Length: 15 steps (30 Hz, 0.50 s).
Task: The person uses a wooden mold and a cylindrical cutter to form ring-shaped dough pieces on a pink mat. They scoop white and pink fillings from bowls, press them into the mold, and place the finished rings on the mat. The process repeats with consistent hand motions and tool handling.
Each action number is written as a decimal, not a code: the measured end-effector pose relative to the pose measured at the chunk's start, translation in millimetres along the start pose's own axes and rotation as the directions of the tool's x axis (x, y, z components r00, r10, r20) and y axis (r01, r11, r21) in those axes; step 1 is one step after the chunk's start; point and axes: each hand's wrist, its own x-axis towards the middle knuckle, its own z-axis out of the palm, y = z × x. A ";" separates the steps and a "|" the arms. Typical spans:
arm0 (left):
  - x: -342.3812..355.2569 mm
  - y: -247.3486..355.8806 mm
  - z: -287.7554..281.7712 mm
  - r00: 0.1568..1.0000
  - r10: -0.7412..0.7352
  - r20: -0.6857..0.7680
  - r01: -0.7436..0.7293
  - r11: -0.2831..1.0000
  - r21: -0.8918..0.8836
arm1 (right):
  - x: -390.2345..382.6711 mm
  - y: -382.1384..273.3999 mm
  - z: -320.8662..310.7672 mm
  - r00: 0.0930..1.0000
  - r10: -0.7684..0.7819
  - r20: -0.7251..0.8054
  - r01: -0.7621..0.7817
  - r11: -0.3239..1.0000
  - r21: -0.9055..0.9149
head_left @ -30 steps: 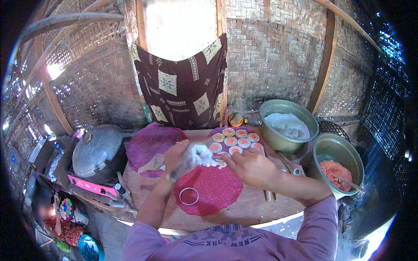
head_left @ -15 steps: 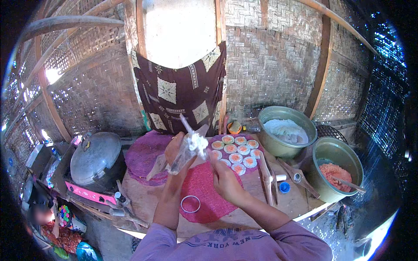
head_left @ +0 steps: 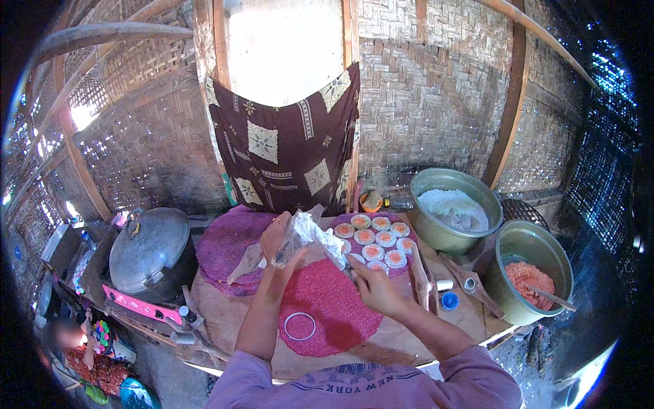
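Observation:
My left hand [head_left: 274,235] is closed round a clear plastic bag [head_left: 285,251] with thick white paste [head_left: 308,226] at its opening. Fingers wrapped round the handle, my right hand [head_left: 377,292] grips a flat-bladed tool [head_left: 347,267] whose blade is coated in paste; its exact kind is unclear. Paste stretches from the bag to the blade. Below both hands lies a round pink-red sheet [head_left: 327,290] with a thin white ring [head_left: 285,327] on its near left part. Behind my right hand, several white discs topped with orange [head_left: 364,236] sit on a purple sheet [head_left: 343,219].
Purple round sheets [head_left: 228,238] are stacked at left, beside a lidded metal pot [head_left: 151,249] on a pink stove [head_left: 139,305]. Green tubs of white paste [head_left: 453,235] and orange filling [head_left: 507,300] stand at right. Wooden pieces [head_left: 421,273] and a blue cap [head_left: 449,300] lie nearer.
The tool has come down out of the bag's opening toward the right, drawing white paste with it. My right hand has shifted slightly right.

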 end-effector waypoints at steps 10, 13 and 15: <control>6.9 -42.5 74.9 0.993 -0.069 -0.092 0.042 0.962 -0.268 | 12.4 36.8 -18.1 0.995 0.094 0.014 -0.095 0.972 0.215; 9.8 -41.0 69.7 0.965 0.062 -0.254 -0.097 0.987 -0.126 | 2.8 43.7 -23.1 0.874 0.274 0.400 -0.445 0.783 0.434; 9.0 -35.2 52.6 0.967 0.088 -0.237 -0.095 0.995 -0.020 | 7.1 56.5 -47.5 0.988 0.126 0.086 -0.139 0.976 0.165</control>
